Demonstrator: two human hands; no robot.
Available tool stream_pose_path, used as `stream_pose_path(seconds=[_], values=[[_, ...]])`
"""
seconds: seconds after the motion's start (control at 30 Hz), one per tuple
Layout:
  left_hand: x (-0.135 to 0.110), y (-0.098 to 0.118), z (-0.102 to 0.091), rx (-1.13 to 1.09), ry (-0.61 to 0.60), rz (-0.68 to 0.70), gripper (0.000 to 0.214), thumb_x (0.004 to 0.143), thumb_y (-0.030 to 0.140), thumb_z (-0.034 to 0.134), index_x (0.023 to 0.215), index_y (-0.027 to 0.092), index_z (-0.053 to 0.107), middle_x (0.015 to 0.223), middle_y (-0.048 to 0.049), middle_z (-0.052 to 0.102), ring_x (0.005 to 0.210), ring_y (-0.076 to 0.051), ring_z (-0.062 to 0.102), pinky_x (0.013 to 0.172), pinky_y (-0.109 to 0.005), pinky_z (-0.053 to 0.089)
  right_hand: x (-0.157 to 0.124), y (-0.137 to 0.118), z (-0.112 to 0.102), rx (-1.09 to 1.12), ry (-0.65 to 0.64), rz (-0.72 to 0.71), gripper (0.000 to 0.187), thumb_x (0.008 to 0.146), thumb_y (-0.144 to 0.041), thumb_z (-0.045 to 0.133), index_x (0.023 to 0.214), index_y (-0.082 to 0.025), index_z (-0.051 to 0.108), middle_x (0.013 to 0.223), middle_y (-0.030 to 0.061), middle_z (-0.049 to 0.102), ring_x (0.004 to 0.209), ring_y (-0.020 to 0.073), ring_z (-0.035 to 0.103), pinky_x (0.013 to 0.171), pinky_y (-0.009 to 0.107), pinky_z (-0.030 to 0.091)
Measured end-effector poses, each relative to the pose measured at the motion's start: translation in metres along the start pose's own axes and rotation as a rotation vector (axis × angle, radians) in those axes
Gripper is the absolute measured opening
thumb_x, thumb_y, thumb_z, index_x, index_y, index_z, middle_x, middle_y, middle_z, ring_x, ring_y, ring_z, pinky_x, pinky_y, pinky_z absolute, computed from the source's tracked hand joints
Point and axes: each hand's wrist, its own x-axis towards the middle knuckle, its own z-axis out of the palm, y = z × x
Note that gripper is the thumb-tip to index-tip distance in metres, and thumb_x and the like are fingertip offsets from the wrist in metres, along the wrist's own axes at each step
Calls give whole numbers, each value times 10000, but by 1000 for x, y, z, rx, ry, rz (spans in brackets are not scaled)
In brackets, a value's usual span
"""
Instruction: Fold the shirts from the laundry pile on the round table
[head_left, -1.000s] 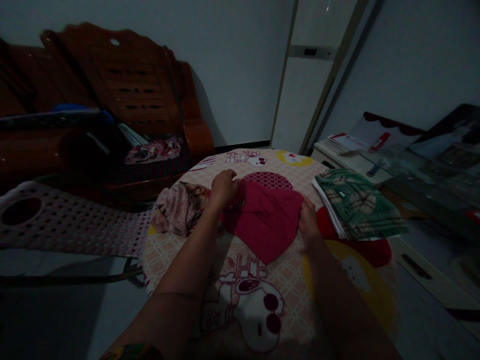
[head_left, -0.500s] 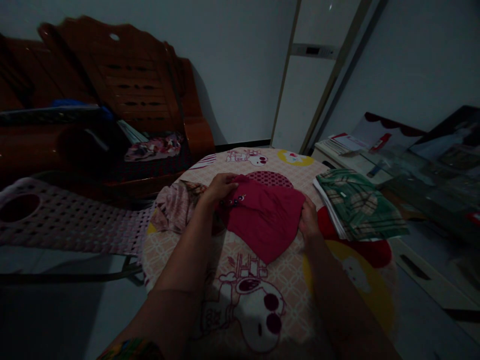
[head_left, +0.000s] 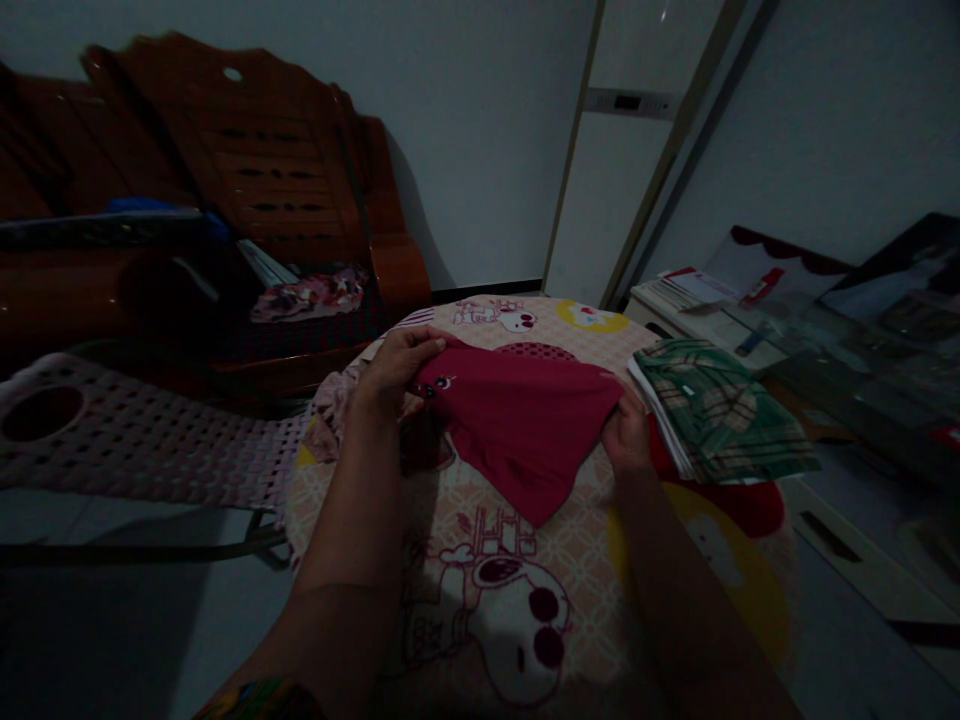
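A pair of dark pink briefs (head_left: 525,410), with a small cartoon print near the left end, is stretched between my two hands over the round table. My left hand (head_left: 397,370) pinches the upper left corner. At the right side, my right hand (head_left: 627,428) grips the other end, its fingertips partly behind the cloth. The lower part narrows to a point hanging toward the tablecloth (head_left: 592,570). Behind my left wrist lies a crumpled pinkish cloth (head_left: 330,415), partly hidden by it. Right of my right hand sits a folded green plaid garment (head_left: 720,405) on other folded cloth.
A carved wooden bench (head_left: 277,160) with a floral cloth (head_left: 311,295) on its seat stands at the back left. The woven chair (head_left: 165,435) adjoins the table's left side. Toward the right are a cabinet with papers (head_left: 694,285) and a tall white appliance (head_left: 611,190).
My left hand has moved left and slightly up with its corner, my right hand slightly right. The briefs are now pulled wider and smoother between them.
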Motion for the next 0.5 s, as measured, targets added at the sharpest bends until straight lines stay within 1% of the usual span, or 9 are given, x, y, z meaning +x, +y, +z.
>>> stream_pose_path(seconds=[0.07,0.17,0.23,0.27,0.33,0.4,0.43,0.5], values=[[2,-4,-8,49,-39,-4,257,694,353,661,836,154,741,692,-35,673,562,-130,528,519,-231,400,-2,2,-5,-7,-85,115,184,634,-289,658,779,-205,736,834,33,747,906,212,676,884,363,526],[7,-11,-20,253,-85,-8,164,685,327,632,689,173,689,633,-26,633,566,-137,504,526,-233,376,-8,2,-10,-118,-218,289,119,572,-306,647,631,-218,700,638,19,693,645,192,630,666,333,529],[11,-15,-24,463,-100,14,178,703,318,601,584,190,633,599,-33,605,580,-156,501,551,-255,378,-12,0,-10,-198,-316,372,108,561,-323,651,588,-229,698,587,26,681,565,188,594,566,314,494],[13,-16,-25,564,-86,28,216,716,317,590,536,198,598,584,-41,593,590,-170,507,571,-271,384,-13,-1,-9,-225,-376,405,110,560,-325,658,581,-230,707,580,31,683,546,186,584,539,305,479],[16,-16,-21,708,-19,58,273,740,317,587,491,209,553,579,-64,592,628,-203,537,623,-302,404,-16,-4,-7,-257,-519,460,131,567,-321,672,602,-216,741,577,39,690,524,176,570,510,284,455],[19,-15,-11,755,42,103,250,769,324,588,546,210,599,649,-87,647,703,-232,585,687,-319,431,-18,-6,-4,-276,-658,506,168,587,-311,682,657,-194,780,586,39,697,507,155,552,490,252,422],[20,-15,-3,754,46,131,221,788,327,581,614,206,646,715,-96,684,749,-241,607,722,-321,444,-20,-7,-3,-285,-717,526,184,596,-304,685,684,-185,793,589,36,697,498,140,537,480,235,398],[20,-17,16,743,8,187,219,832,326,551,791,192,719,869,-109,737,840,-246,638,794,-323,464,-22,-9,0,-301,-808,562,206,611,-290,688,726,-170,810,569,24,684,471,111,490,458,208,341]])
